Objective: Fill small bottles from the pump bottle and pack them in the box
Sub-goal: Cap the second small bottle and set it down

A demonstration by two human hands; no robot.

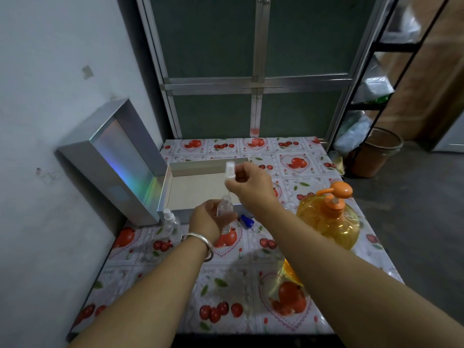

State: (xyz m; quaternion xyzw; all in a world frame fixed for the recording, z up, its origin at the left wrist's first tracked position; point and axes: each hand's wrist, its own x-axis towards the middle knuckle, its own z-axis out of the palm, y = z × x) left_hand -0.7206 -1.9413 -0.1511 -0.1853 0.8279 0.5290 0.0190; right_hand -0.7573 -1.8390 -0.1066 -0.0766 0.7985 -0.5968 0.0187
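My left hand (209, 217) was wrapped around a small clear bottle (225, 208), holding it upright just above the worktop (233, 297), in front of the near wall of the box (200, 182). The bottle's neck was open. A silver bangle (203, 243) sat on that wrist.

My right hand (251, 183) was raised above it, fingertips pinching a white spray top (230, 170) by its collar. The thin dip tube (228, 189) hung down from the top toward the mouth of the bottle; I could not tell whether its tip had cleared the neck. So both hands were closed on something, one over the other, close but not touching.

The box lay open on the worktop, shallow and pale inside, with nothing that I could make out in it. Its lid (118, 159), silvery with a rainbow sheen, stood tilted against the wall at the box's left side.

Another small clear bottle with its spray top on (170, 224) stood on the worktop just left of my left hand, near the front left corner of the box. A small blue piece (247, 221) lay on the cloth just right of that hand; it was too small for me to say what it was.

The pump bottle (331, 217), big, amber-yellow with an orange pump head, stood to the right, past my right forearm, its spout pointing left. A brown bin (374, 151) stood on the floor beyond the worktop's far right corner.
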